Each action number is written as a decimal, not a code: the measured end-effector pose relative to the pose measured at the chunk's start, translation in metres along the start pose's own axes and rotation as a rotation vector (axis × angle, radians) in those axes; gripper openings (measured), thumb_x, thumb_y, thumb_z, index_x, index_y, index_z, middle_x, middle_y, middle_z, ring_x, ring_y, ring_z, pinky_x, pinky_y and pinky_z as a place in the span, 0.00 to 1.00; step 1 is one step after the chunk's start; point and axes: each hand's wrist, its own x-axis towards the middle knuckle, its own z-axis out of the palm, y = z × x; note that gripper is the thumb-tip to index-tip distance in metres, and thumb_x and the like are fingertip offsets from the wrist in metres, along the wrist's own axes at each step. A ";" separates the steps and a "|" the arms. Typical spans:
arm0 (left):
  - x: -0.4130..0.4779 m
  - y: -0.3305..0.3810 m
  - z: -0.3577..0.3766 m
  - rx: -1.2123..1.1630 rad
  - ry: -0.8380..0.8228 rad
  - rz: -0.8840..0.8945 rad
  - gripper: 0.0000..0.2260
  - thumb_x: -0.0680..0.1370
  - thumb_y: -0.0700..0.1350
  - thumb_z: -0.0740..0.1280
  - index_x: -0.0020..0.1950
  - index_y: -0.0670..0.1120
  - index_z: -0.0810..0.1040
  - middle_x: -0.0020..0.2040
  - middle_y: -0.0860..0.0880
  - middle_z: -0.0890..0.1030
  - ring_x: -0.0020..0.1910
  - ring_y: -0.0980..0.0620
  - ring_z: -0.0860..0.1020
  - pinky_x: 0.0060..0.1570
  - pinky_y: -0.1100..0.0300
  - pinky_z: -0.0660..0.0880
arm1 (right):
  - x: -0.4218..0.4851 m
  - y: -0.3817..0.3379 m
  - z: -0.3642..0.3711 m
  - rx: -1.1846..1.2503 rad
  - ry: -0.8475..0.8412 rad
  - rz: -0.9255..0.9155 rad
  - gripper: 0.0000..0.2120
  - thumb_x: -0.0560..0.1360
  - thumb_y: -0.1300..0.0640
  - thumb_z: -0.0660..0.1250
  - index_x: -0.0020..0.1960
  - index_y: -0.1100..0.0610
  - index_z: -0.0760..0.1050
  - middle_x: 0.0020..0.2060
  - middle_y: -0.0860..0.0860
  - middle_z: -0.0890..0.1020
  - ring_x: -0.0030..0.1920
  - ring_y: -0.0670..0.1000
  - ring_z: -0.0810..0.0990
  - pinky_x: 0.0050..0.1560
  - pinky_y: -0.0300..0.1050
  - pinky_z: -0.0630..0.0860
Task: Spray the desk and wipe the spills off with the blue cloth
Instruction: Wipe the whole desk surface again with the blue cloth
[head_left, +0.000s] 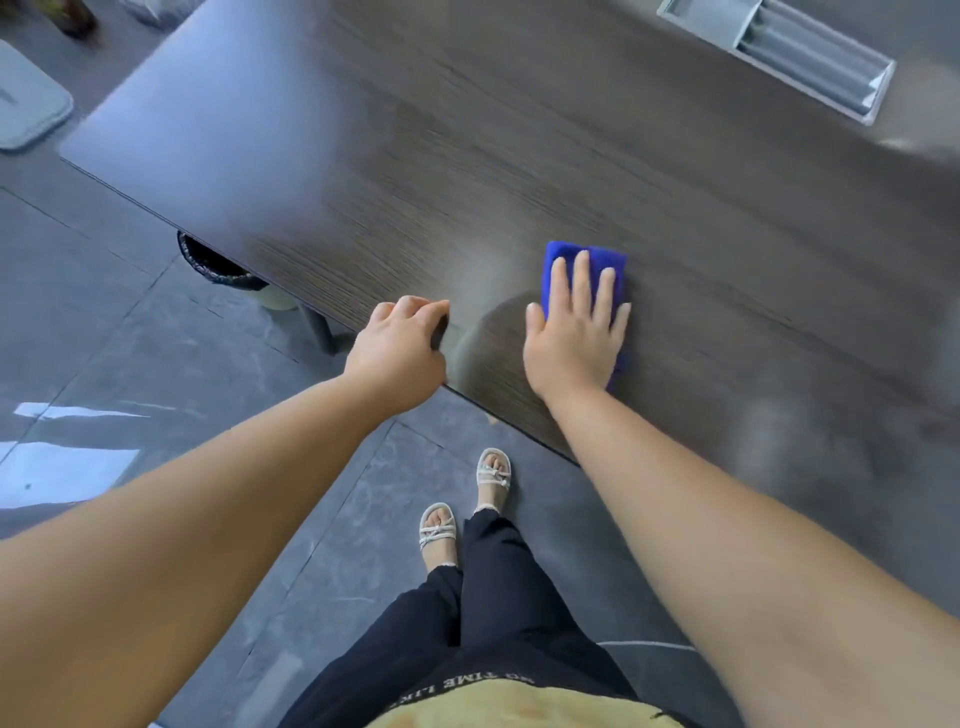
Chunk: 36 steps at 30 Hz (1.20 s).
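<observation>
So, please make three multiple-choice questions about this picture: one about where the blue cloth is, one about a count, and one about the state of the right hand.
1. Where is the blue cloth?
A. on a chair
B. on the desk, under the right hand
C. hanging on a hook

2. How many hands touch the cloth?
A. none
B. one
C. two

3. How are the right hand's fingers?
A. curled in a fist
B. straight, flat on the cloth
C. pinching the cloth in the air

Answers:
1 B, the cloth lies on the desk top beneath the palm.
2 B, the left hand rests at the desk edge, apart from the cloth.
3 B, the fingers lie spread on the cloth.
</observation>
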 end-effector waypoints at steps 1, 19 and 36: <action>0.004 0.001 -0.003 -0.013 0.020 -0.011 0.26 0.75 0.39 0.59 0.74 0.49 0.61 0.72 0.48 0.64 0.70 0.43 0.59 0.69 0.51 0.61 | -0.014 -0.014 0.005 0.015 -0.001 -0.182 0.26 0.78 0.47 0.54 0.74 0.53 0.61 0.74 0.52 0.61 0.74 0.59 0.59 0.69 0.63 0.57; 0.057 0.007 -0.038 0.052 0.078 -0.280 0.24 0.76 0.47 0.60 0.73 0.51 0.63 0.68 0.47 0.65 0.67 0.45 0.62 0.62 0.53 0.67 | 0.056 0.012 -0.005 -0.038 -0.175 -0.894 0.25 0.76 0.46 0.54 0.71 0.51 0.68 0.71 0.51 0.68 0.71 0.58 0.66 0.69 0.58 0.58; 0.078 0.006 -0.051 0.021 0.081 -0.358 0.20 0.77 0.49 0.59 0.69 0.51 0.65 0.66 0.46 0.66 0.66 0.44 0.65 0.57 0.49 0.70 | 0.119 0.038 -0.007 -0.049 -0.128 -0.924 0.24 0.75 0.47 0.55 0.70 0.50 0.68 0.71 0.50 0.69 0.70 0.56 0.66 0.69 0.59 0.61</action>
